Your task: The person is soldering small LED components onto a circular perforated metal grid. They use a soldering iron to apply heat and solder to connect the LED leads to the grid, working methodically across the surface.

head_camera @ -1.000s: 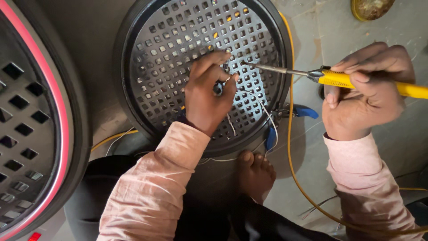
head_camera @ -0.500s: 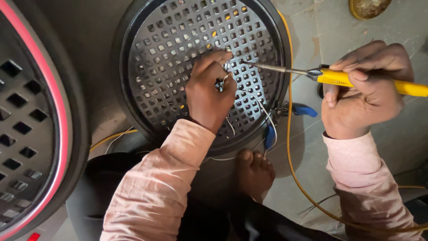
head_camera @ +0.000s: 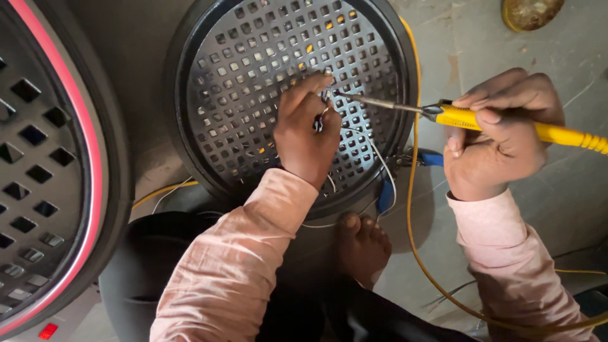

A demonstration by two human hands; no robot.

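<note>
Thin white wires (head_camera: 373, 152), pinched at their upper ends between the fingertips of the left hand (head_camera: 307, 136), lie against the round black perforated grille (head_camera: 253, 76) slightly right of its centre; from the pinch they trail down and to the right toward the grille's lower rim. The metal tip of a yellow-handled soldering iron (head_camera: 506, 123) points at that pinch from the right, its long axis nearly level and tilted a little upward toward the handle, the tip just beside the left fingertips and apparently not quite touching them. The right hand (head_camera: 500, 142) is clenched around the yellow handle, off the grille's right edge over the grey floor (head_camera: 538, 57); the left hand is thus the nearer of the two to the wires. A yellow cable (head_camera: 411, 209) curves down along the grille's right rim, and a blue clip (head_camera: 385, 193) sits at the lower rim, near the wires' run. A bare foot (head_camera: 361, 247) rests below the grille. A second, larger grille with a pink band (head_camera: 88, 145) stands well apart to the left. Open room lies to the right and above.
</note>
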